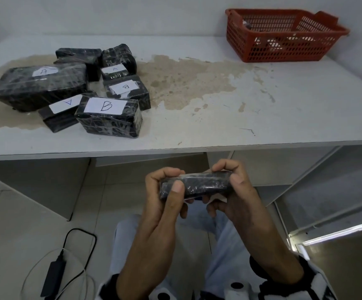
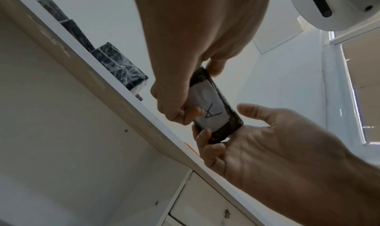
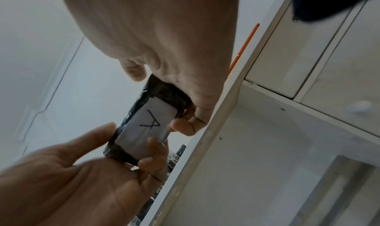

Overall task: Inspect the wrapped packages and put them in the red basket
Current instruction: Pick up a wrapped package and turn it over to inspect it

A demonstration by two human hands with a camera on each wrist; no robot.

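Note:
Both hands hold one small package [image 1: 197, 186] wrapped in black and clear film, low in front of the table edge. My left hand [image 1: 171, 180] grips its left end, my right hand [image 1: 229, 176] its right end, thumbs on the near side. The wrist views show the package's [image 2: 213, 106] [image 3: 148, 125] underside with a white label marked "A". Several more wrapped packages [image 1: 72, 89], labelled A or B, lie piled on the table's left. The red basket [image 1: 283, 48] stands at the far right with dark items showing through its mesh.
The white table [image 1: 219, 118] has a worn, stained top. Under it on the right are drawers [image 2: 205, 210] and a white frame [image 1: 305, 180]. A black charger with cables [image 1: 52, 276] lies on the floor at left.

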